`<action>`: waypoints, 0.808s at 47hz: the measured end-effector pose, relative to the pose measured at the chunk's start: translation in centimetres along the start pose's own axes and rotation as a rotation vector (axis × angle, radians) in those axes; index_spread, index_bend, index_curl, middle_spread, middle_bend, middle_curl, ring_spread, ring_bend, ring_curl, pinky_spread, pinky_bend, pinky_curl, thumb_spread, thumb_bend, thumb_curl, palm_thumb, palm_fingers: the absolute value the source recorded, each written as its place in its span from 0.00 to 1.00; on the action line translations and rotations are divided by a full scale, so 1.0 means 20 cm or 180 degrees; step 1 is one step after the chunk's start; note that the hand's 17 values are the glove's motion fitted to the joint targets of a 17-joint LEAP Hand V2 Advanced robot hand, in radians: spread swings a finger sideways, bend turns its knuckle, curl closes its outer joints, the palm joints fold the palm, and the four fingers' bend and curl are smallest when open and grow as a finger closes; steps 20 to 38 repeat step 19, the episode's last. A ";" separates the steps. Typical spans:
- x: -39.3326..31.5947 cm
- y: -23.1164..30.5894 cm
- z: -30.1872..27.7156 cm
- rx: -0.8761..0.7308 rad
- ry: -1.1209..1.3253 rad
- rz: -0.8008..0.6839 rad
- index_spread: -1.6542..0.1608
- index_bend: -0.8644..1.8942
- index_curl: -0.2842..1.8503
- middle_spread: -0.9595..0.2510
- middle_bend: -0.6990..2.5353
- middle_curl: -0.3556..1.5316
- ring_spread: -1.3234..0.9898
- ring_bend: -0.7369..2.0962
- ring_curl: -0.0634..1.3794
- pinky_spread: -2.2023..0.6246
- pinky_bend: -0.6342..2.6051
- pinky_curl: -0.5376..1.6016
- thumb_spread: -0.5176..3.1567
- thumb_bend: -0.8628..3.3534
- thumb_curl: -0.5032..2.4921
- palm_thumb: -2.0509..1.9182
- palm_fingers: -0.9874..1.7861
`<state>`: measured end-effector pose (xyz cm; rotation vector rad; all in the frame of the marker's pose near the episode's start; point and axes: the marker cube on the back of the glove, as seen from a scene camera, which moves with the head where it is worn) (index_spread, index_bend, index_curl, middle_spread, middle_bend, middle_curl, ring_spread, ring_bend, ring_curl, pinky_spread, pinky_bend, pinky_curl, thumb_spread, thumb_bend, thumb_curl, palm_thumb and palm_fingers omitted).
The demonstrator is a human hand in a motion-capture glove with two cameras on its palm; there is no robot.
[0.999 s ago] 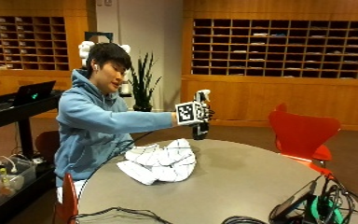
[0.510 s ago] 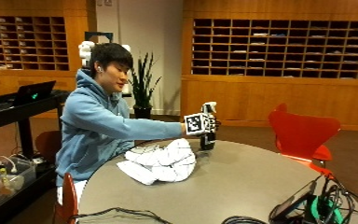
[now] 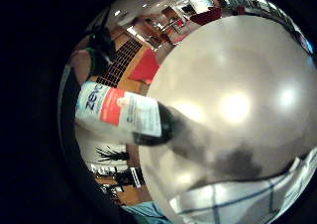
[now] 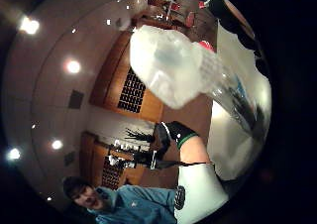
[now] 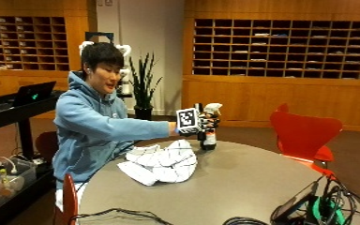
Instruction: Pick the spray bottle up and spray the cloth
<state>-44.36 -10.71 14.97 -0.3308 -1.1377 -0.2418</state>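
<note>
Gripping spray bottle [image 5: 208,131] upright, gloved right hand [image 5: 200,123] wraps fingers round its body; bottle base on or just above table [image 5: 255,178], beside cloth [image 5: 161,161]. Pickup apparently barely begun; lifting, aiming nozzle at cloth, spraying judged still outstanding.

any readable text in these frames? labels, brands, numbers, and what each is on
"ZEP" (only partly legible, last letter cut off): white part of the label on the spray bottle, little finger side palm view.
Red panel and small print on the same label: too blurred to read.
Spray bottle in the outside view, held by the right hand: label too small to read.
Nothing else legible.
</note>
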 end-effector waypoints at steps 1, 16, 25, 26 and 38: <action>0.00 0.02 -0.02 0.0014 -0.0026 -0.0003 0.75 0.32 0.28 0.67 0.28 0.39 0.50 0.42 0.32 0.74 0.37 0.45 0.34 0.19 0.35 0.69 0.61; -0.06 0.13 -0.14 0.0074 -0.0038 -0.0097 0.73 0.34 0.24 0.68 0.28 0.39 0.50 0.42 0.30 0.76 0.36 0.43 0.37 0.20 0.32 0.68 0.60; -0.07 0.13 -0.15 0.0072 0.0010 -0.0136 0.74 0.34 0.23 0.68 0.28 0.39 0.50 0.42 0.30 0.76 0.36 0.43 0.37 0.20 0.32 0.69 0.60; -0.07 0.13 -0.15 0.0072 0.0010 -0.0136 0.74 0.34 0.23 0.68 0.28 0.39 0.50 0.42 0.30 0.76 0.36 0.43 0.37 0.20 0.32 0.69 0.60; -0.07 0.13 -0.15 0.0072 0.0010 -0.0136 0.74 0.34 0.23 0.68 0.28 0.39 0.50 0.42 0.30 0.76 0.36 0.43 0.37 0.20 0.32 0.69 0.60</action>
